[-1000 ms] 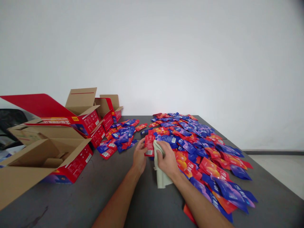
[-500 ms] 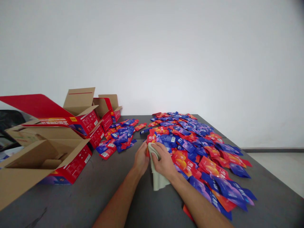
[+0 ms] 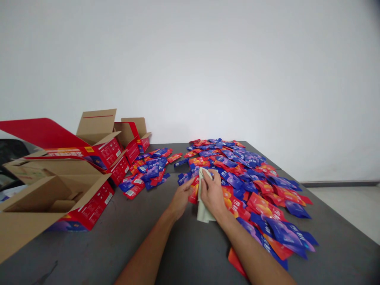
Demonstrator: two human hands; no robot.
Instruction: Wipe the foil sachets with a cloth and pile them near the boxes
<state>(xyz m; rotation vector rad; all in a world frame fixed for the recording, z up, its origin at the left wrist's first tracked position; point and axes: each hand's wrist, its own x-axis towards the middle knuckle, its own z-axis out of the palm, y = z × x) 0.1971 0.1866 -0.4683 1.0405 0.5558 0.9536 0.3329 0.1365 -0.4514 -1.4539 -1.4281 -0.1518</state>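
Note:
My left hand [image 3: 179, 200] is closed on the edge of a red-orange packet [image 3: 194, 190], held just above the near side of the big pile. My right hand [image 3: 212, 192] grips a pale green cloth [image 3: 204, 211], which hangs down in folds and lies against the right part of that packet. Part of the packet is hidden behind the cloth and fingers. Around and beyond both hands spreads a wide pile of blue and red packets [image 3: 234, 181].
A smaller heap of packets [image 3: 152, 168] lies left of centre. Opened red cardboard boxes stand along the left: a near one [image 3: 89, 206] with flaps out, others [image 3: 108, 152] behind. The dark table [image 3: 118, 245] meets a white wall; its right edge borders the floor.
My right hand and the cloth have shifted right and slightly up. The packet has tilted and sits lower, and my left hand has moved a little right with its fingers pointing more toward it.

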